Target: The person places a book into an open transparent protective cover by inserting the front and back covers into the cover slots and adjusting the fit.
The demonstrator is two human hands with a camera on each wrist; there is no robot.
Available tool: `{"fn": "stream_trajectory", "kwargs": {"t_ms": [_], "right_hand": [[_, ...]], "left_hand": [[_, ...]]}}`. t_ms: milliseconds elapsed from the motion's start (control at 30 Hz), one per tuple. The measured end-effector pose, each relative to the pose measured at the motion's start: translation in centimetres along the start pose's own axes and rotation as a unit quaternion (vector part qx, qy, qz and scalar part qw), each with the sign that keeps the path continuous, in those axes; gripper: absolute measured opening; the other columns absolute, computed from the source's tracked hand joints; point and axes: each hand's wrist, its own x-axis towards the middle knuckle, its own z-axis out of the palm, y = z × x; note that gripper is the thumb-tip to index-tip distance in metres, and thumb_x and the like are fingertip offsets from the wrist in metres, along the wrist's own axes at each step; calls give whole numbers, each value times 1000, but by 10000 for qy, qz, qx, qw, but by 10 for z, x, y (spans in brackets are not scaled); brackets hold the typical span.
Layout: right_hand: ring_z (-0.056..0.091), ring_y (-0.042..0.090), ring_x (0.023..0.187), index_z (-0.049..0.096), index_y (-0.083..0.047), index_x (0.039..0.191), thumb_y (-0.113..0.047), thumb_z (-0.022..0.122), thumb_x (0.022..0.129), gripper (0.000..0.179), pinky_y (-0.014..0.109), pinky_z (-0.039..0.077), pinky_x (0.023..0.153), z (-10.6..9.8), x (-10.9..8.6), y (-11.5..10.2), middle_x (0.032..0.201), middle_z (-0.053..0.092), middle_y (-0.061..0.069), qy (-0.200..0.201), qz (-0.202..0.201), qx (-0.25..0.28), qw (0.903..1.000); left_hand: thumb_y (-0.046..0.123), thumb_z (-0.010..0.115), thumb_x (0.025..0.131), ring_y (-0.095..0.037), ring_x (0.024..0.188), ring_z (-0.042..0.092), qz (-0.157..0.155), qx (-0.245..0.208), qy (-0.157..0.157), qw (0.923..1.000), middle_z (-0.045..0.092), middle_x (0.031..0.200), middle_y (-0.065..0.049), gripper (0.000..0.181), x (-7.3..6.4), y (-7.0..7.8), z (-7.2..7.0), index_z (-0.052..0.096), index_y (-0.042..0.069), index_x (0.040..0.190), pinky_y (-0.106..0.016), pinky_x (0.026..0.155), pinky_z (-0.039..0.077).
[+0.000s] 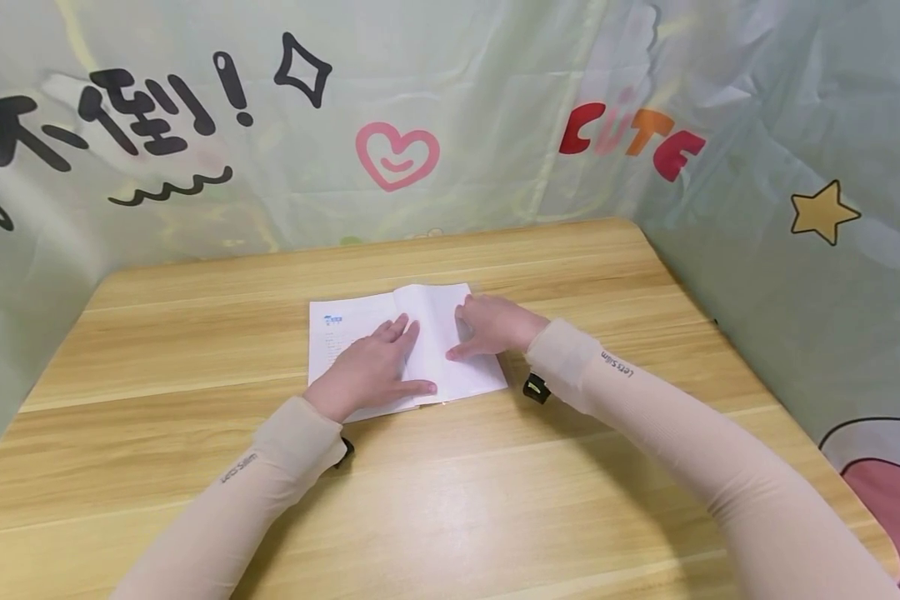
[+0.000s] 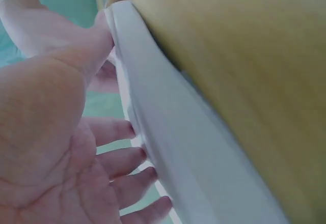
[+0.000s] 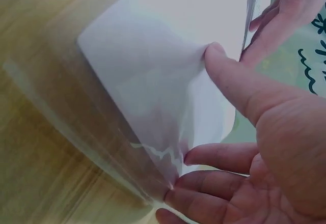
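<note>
A white booklet (image 1: 438,312) lies spread on the wooden table, small blue print on its left page. My left hand (image 1: 367,367) rests flat across the left page and the fold, fingers straight and thumb stretched toward the near edge. In the left wrist view its fingertips touch the paper (image 2: 173,122) beside the fold. At the right page's outer edge, my right hand (image 1: 495,323) pinches the booklet, thumb on top and fingers curled at the border. A clear plastic film (image 3: 97,132) sticks out past the page there, its edge meeting the right fingertips.
The wooden table (image 1: 487,500) extends around the booklet on all sides. Printed cloth (image 1: 487,108) hangs behind the far edge and along the right side. Each wrist carries a small black device (image 1: 536,387) beneath a beige sleeve (image 1: 667,408).
</note>
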Motion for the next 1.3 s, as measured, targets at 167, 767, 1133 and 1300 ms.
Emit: {"fn": "stream_trajectory", "kwargs": {"t_ms": [167, 767, 1133, 1300], "right_hand": [[66, 26, 100, 69, -2, 137, -39, 83, 94, 59, 42, 56, 98, -3, 1, 6, 118, 74, 17, 186, -134, 312, 9993], [60, 22, 90, 73, -5, 118, -28, 76, 102, 28, 40, 51, 92, -6, 6, 43, 96, 70, 7, 1160, 497, 1890, 9738], [76, 21, 98, 62, 1, 141, -24, 68, 107, 43, 31, 62, 88, -6, 11, 73, 120, 78, 17, 867, 1099, 4114, 9007], [74, 12, 79, 68, 8, 126, -21, 60, 112, 34, 25, 63, 78, -4, 6, 78, 92, 79, 6, 289, 1008, 4622, 8805]], "left_hand": [[63, 69, 99, -46, 162, 30, -201, 71, -268, 9994, 21, 177, -24, 103, 1, 5, -5, 28, -1, 168, -58, 128, 36], [61, 67, 100, -46, 165, 19, -186, -147, -444, 9987, 12, 179, -25, 105, 2, 3, -5, 21, -3, 169, -56, 133, 27], [59, 68, 101, -46, 166, 18, -219, -304, -382, 9986, 11, 179, -24, 105, 1, 4, 0, 19, -3, 169, -60, 132, 26], [61, 68, 100, -45, 166, 18, -244, -293, -352, 9987, 10, 180, -22, 107, 0, 5, -2, 17, -1, 170, -60, 132, 26]]}}
